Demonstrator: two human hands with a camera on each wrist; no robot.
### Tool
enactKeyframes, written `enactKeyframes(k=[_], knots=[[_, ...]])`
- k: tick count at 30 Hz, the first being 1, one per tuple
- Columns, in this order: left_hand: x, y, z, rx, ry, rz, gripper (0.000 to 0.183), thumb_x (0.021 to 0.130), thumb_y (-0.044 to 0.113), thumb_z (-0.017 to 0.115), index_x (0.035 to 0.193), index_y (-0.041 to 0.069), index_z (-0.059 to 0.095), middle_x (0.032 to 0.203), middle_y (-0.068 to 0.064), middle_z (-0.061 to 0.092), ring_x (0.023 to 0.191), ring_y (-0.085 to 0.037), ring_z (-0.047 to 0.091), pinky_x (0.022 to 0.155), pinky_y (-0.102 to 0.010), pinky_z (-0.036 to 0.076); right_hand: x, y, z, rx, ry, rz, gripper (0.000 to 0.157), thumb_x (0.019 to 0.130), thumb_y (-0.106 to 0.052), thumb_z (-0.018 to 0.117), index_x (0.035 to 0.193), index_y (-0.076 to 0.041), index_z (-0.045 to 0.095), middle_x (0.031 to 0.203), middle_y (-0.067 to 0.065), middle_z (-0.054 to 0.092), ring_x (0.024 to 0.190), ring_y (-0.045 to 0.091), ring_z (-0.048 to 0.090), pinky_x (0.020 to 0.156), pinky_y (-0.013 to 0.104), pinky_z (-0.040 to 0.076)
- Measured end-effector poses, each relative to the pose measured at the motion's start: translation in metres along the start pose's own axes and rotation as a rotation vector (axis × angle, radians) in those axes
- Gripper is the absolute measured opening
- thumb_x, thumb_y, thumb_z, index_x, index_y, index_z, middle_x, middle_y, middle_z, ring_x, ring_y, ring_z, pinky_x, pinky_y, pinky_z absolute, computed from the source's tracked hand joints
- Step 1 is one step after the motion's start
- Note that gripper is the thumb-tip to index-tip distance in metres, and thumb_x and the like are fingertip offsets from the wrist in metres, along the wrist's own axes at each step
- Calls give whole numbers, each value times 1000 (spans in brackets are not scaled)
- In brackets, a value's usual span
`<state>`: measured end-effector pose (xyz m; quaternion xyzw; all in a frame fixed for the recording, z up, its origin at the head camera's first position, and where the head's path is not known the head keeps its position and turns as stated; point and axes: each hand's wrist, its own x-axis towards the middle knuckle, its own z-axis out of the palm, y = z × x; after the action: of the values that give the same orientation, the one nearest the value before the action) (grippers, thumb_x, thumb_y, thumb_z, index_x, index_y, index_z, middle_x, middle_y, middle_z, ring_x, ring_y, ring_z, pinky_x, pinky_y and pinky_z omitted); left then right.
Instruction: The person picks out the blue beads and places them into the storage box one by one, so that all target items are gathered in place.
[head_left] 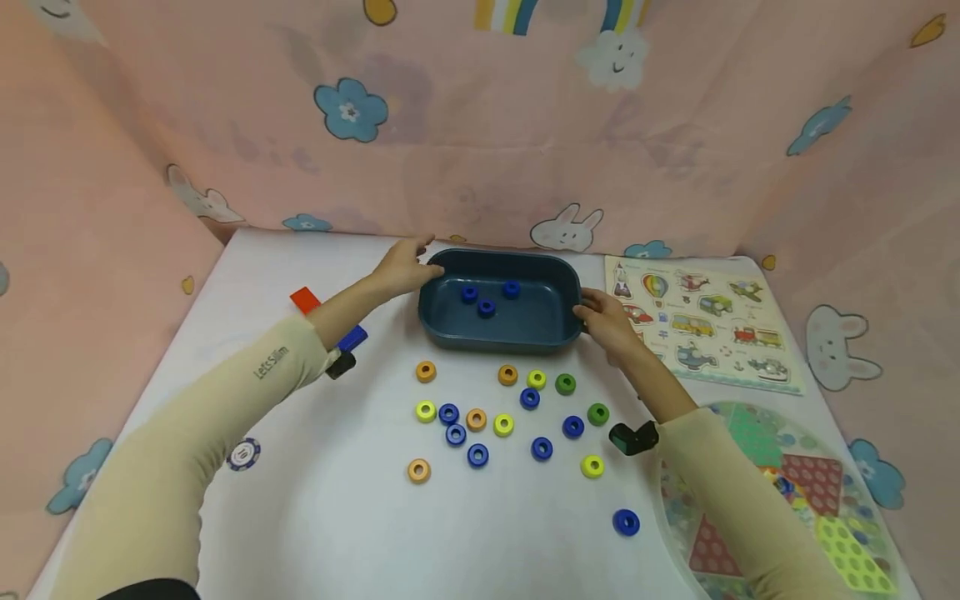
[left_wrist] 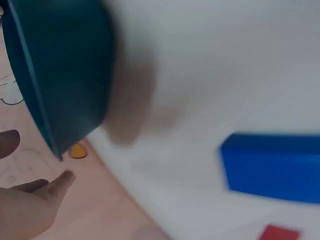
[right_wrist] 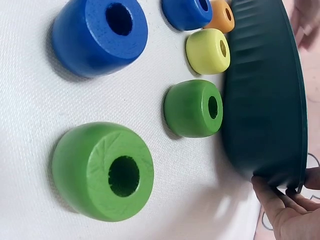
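A dark teal tray stands at the back of the white table with three blue beads inside. At its right end, my right hand grips the rim; in the right wrist view, the fingers lie under the tray wall and the thumb is over the edge. My left hand is at the tray's left end, fingers spread. In the left wrist view a gap shows between its fingers and the tray corner. Several loose beads, blue, green, yellow and orange, lie in front.
A picture puzzle board lies at the back right, and a round patterned mat at the front right. Left of the tray are red and blue blocks. A poker chip lies near the left sleeve. Patterned pink cloth surrounds the table.
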<state>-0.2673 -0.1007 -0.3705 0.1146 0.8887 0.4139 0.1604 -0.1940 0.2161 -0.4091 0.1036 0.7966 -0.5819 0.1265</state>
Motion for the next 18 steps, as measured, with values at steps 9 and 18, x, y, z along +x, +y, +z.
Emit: enactKeyframes(k=[9, 18], knots=[[-27, -31, 15, -406, -46, -194, 58, 90, 1, 57, 142, -1, 30, 140, -20, 38, 122, -28, 45, 92, -30, 47, 1, 1, -2, -15, 13, 23, 46, 99, -10, 42, 142, -2, 31, 139, 17, 40, 121, 28, 45, 97, 37, 43], [-32, -40, 16, -551, -21, -230, 54, 91, 3, 58, 140, -1, 35, 137, -19, 42, 118, -26, 49, 91, -27, 47, -40, 5, -13, 39, -29, -50, 50, 98, -19, 49, 142, -3, 32, 139, 15, 41, 122, 26, 46, 95, 38, 44]])
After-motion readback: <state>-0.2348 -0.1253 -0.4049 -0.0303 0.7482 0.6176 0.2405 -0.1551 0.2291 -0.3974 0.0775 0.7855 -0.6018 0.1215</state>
